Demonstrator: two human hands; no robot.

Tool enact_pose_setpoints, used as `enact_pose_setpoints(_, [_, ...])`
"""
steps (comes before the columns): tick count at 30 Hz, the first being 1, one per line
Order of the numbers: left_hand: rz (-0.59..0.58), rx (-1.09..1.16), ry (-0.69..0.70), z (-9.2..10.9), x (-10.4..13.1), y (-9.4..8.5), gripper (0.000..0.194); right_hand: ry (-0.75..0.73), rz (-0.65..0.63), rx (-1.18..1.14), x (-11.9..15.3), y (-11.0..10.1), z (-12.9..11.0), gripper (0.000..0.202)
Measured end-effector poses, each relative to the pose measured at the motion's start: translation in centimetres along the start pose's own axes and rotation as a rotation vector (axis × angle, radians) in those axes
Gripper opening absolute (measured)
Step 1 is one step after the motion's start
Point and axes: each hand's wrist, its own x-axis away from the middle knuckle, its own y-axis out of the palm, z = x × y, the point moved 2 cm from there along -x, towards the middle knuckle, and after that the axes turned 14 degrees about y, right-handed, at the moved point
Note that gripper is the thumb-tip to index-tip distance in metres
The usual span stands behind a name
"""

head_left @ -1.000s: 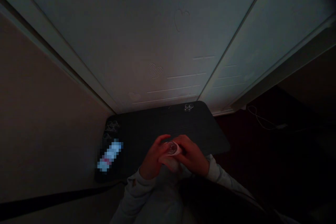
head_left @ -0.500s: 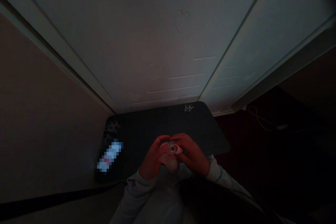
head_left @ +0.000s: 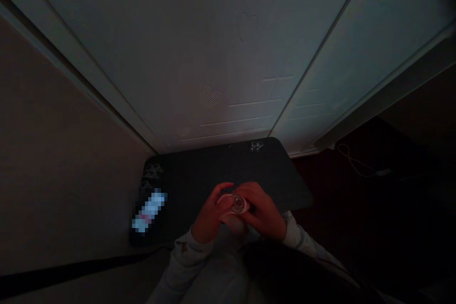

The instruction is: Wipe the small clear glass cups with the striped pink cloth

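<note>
Holding a pale, pinkish item between left hand and right hand, low in the middle of the head view, by the near side of a dark desk. Can make out a round, glassy-looking end facing up toward the camera, with a darker centre, and a paler part hanging below; too dim to tell the exact kind of thing. Gripping from one side with the left hand partly curled, thumb against the item and forefinger arched above; from the other side with the right hand bent around, fingers drawn together. Cannot tell the firmness of either grip. Wearing light grey sleeves down to the wrists. On the desk, at the left, see a bright oblong, pixelated beyond reading, with clear, shiny pieces just behind; near the back right corner, a small clear piece. Behind the desk, see a white panel with raised hearts; at the right, on dark floor, a thin pale cable; at the lower left, a black strap.
</note>
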Motion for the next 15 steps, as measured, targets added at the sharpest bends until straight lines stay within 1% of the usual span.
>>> enact_pose_setpoints(7, [-0.036,-0.003,-0.001,-0.28,0.04,-0.29,0.046,0.066,-0.064,-0.022,-0.22,0.0,-0.78,0.02])
enact_pose_setpoints(12, [-0.035,-0.015,-0.031,-0.24,-0.02,-0.27,0.049,0.066,-0.08,-0.04,-0.13,0.01,-0.73,0.022])
enact_pose_setpoints(15, [-0.01,-0.013,-0.037,-0.09,-0.01,-0.17,0.051,0.05,-0.093,-0.049,-0.19,-0.07,-0.78,0.021])
